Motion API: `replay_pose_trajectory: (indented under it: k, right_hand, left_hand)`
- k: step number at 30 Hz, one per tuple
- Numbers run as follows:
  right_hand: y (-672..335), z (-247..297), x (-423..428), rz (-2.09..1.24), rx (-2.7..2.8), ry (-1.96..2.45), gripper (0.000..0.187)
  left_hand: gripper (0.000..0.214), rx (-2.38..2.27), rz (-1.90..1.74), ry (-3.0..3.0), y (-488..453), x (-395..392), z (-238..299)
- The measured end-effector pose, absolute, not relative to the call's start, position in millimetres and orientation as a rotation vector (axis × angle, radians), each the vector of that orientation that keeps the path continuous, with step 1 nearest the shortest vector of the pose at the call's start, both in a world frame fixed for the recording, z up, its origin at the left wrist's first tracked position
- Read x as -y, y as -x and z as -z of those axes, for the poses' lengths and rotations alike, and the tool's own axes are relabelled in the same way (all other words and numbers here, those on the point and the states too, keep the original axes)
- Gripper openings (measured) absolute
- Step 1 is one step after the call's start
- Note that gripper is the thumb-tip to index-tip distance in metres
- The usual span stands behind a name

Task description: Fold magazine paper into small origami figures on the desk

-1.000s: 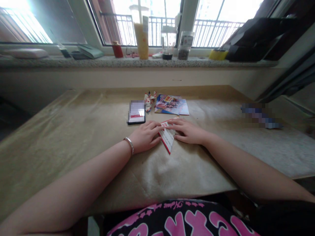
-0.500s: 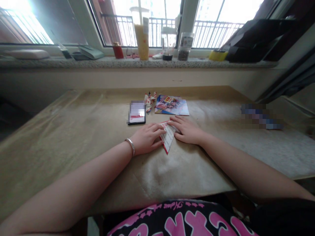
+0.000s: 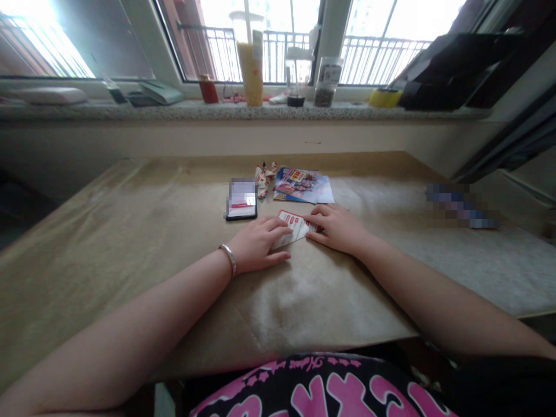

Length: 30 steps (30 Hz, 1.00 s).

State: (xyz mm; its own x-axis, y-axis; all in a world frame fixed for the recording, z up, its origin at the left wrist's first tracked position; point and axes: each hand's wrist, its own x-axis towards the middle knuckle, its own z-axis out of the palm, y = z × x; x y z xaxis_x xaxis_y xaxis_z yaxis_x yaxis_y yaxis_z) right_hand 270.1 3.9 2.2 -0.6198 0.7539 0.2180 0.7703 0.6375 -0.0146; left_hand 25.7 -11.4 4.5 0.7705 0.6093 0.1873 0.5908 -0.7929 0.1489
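Note:
A folded paper [image 3: 296,227], white with red print and a red edge, lies on the table between my hands. My left hand [image 3: 256,243], with a silver bracelet on its wrist, rests over the paper's left part. Its fingers are stretched out and lie flat, the thumb apart below them. At the paper's right end, my right hand [image 3: 341,230] has that corner between its thumb and fingers. The hands cover both ends of the paper. Just beyond them are a phone-like device [image 3: 242,198] with a lit screen and a crumpled-looking folded paper piece [image 3: 264,178].
Colourful printed leaflets [image 3: 302,185] lie behind the paper on the gold-toned tabletop [image 3: 174,231]. A blurred-out item [image 3: 460,205] is at the far right. Along the granite windowsill [image 3: 174,113] stand a tall yellow-filled cup [image 3: 252,69], a red bottle [image 3: 208,90] and other small things.
The folded paper has turned: its point faced me before, and now its long shape lies across between my hands. My right hand has shifted slightly to the right.

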Motion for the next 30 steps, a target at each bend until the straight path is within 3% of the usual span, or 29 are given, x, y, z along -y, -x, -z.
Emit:
replay_pose_trajectory:
  k: [8,15,30]
  right_hand:
    - [-263.6,-7.2,4.0,0.177,2.638,1.279,0.041]
    - [-253.5,-6.1,8.4,0.248,2.625,1.123,0.023]
    - [-234.4,-0.9,14.5,0.356,2.414,1.045,0.014]
  left_hand:
    - [0.023,-1.087,-0.370,-2.961,-28.3,8.9,0.3]
    - [0.017,-1.206,-0.305,-3.092,-32.4,11.5,-1.4]
    - [0.019,-1.005,-0.930,-3.166,-40.9,8.3,4.2]
